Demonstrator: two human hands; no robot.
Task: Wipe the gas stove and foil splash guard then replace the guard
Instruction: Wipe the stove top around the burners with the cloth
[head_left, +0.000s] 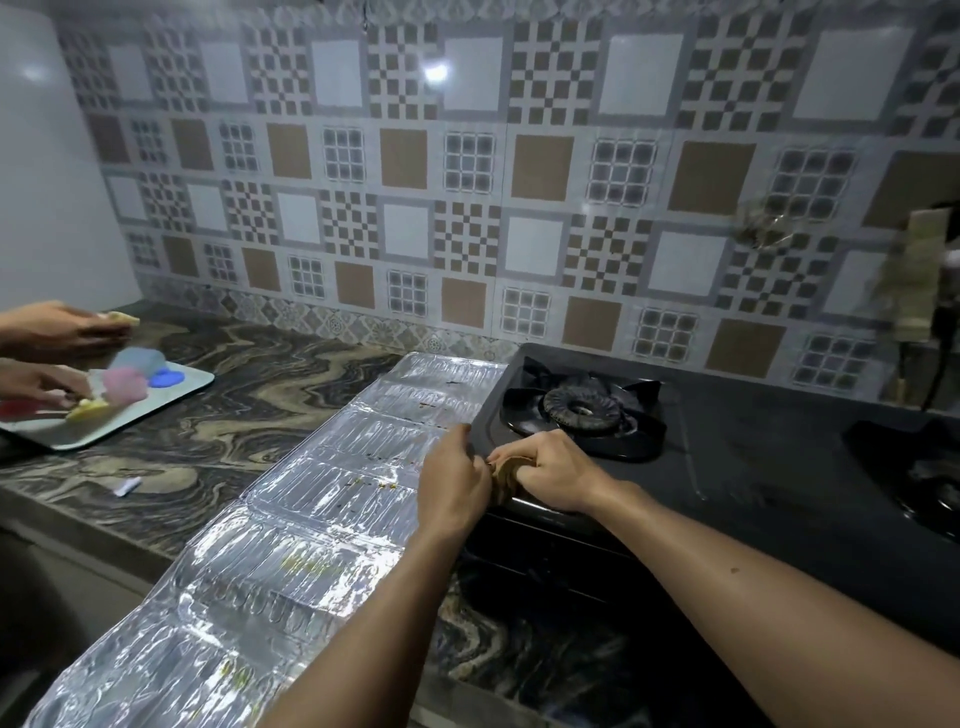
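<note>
The black gas stove (727, 467) sits on the marbled counter, its left burner (582, 408) in plain sight and a second burner (930, 483) at the right edge. A long silver foil splash guard (291, 525) lies flat on the counter just left of the stove, with small food stains on it. My left hand (454, 480) and my right hand (550, 475) meet at the stove's front left corner. Both grip a small brownish cloth (503, 480) bunched between them, most of it hidden by my fingers.
Another person's two hands (47, 358) work at the far left over a pale tray (171, 392) holding pink and blue sponges. A small white scrap (127, 487) lies on the counter (234, 415). Patterned wall tiles (467, 182) rise behind. A dark cable (935, 374) hangs at the right.
</note>
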